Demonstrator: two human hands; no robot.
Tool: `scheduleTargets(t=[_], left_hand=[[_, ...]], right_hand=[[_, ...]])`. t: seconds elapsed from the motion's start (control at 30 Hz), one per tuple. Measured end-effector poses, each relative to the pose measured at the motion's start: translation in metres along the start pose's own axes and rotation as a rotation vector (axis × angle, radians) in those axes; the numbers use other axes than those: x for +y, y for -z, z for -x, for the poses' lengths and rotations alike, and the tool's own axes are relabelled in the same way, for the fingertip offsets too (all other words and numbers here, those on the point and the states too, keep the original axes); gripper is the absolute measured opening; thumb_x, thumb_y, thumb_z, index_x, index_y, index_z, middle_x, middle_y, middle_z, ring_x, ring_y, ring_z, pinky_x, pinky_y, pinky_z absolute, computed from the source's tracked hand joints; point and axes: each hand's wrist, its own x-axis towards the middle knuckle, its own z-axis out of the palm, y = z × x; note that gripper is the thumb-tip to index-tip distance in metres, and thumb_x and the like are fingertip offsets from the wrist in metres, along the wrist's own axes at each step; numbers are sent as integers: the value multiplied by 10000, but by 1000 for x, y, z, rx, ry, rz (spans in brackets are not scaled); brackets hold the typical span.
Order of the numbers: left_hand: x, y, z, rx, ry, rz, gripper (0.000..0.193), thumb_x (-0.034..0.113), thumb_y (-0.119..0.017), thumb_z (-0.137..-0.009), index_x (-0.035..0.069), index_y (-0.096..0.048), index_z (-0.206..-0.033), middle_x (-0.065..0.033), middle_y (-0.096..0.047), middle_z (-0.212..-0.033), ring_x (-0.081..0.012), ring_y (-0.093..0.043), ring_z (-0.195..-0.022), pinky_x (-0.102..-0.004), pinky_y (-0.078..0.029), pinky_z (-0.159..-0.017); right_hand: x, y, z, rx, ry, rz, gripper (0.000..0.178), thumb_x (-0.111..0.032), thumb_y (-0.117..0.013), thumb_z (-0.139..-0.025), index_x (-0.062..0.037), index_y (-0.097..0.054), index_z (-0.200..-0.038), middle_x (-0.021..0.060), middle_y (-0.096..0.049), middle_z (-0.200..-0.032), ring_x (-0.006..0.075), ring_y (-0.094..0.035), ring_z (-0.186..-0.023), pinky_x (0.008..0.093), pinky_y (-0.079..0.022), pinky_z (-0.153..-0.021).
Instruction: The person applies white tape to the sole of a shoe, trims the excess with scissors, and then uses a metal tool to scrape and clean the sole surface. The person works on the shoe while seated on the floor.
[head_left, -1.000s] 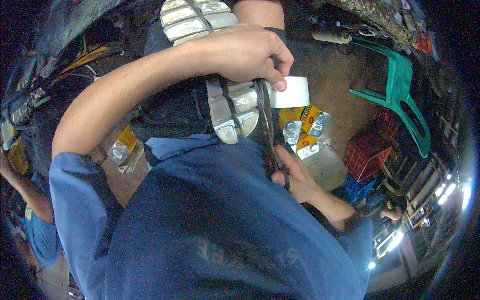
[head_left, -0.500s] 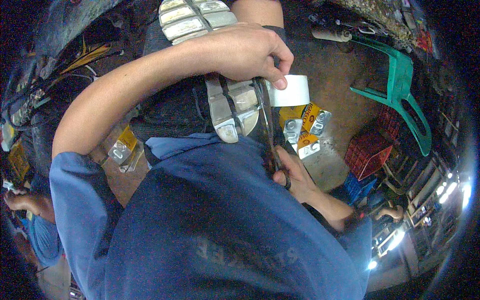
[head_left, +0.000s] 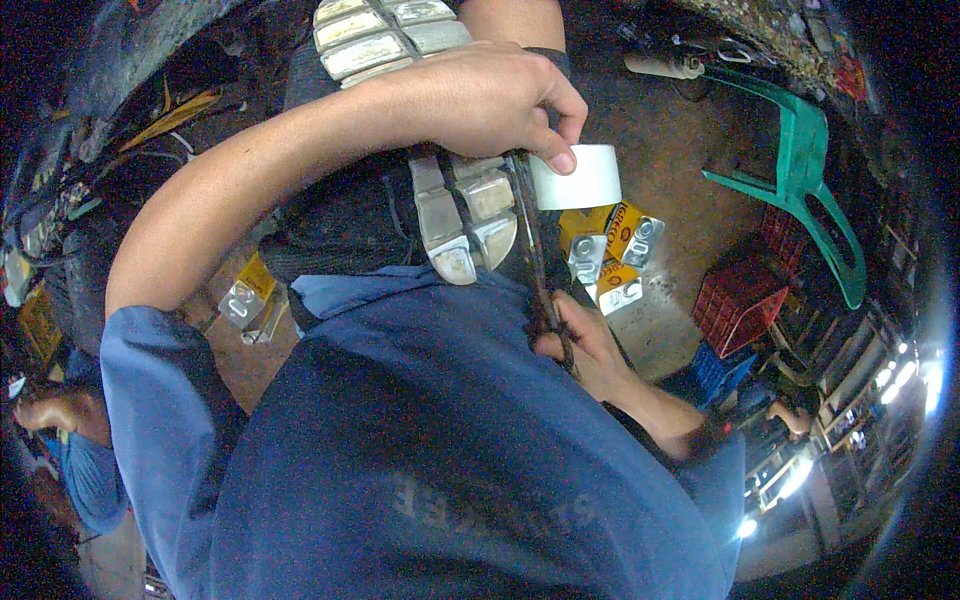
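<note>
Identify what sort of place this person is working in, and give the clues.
Probably a rough indoor workshop or shed: a red plastic crate and a blue crate stand on a stained floor, and bright lights shine at the right.

From well left of the white roll (head_left: pixel 588 182), the bent left arm (head_left: pixel 270 155) reaches across; the left hand (head_left: pixel 500 105), back showing, has its thumb (head_left: pixel 560 158) on the roll's left edge, fingers (head_left: pixel 570 112) curled. Nearer the torso than the roll, the right hand (head_left: pixel 590 350) is curled inward, forearm (head_left: pixel 655 412) angled away rightward.
</note>
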Motion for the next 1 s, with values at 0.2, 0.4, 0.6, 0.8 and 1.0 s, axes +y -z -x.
scheduleTargets(t=[0.2, 0.4, 0.6, 0.8, 1.0], left_hand=[[-7, -5, -4, 15, 28, 42, 339, 486, -758, -909, 160, -751, -1000, -70, -747, -833, -288, -739, -875, -465, -540, -764], [-9, -13, -9, 76, 13, 117, 339, 469, -737, -939, 140, -745, -1020, -75, -761, -883, -253, -727, -873, -426, -539, -777], [-8, -8, -10, 120, -29, 144, 290, 362, -732, -981, 79, -721, -1040, -49, -749, -890, -161, -707, -879, -348, -535, -793], [-5, -3, -4, 118, -11, 189, 276, 346, -733, -983, 80, -730, -1055, -38, -737, -879, -141, -683, -862, -333, -531, -799], [-10, -5, -2, 141, -29, 221, 256, 322, -723, -991, 70, -738, -1038, -42, -726, -878, -139, -670, -865, -331, -532, -816]], right_hand=[[2, 2, -2, 10, 24, 26, 507, -544, -689, -991, -57, -546, -984, 16, -479, -830, 158, -461, -781, 325, -379, -679], [0, 2, -4, 10, 10, -12, 547, -591, -688, -973, -63, -545, -986, 7, -481, -826, 145, -449, -781, 323, -371, -679], [1, 8, -7, 17, 1, 0, 629, -675, -690, -929, -69, -560, -1033, -1, -504, -841, 142, -461, -783, 318, -361, -678], [9, 13, -8, -36, -123, -152, 686, -722, -662, -922, -60, -582, -1083, -4, -531, -853, 158, -499, -790, 318, -414, -700], [24, 13, -6, 119, 27, 67, 575, -598, -721, -939, -49, -585, -1045, 27, -554, -825, 180, -560, -749, 327, -443, -661]])
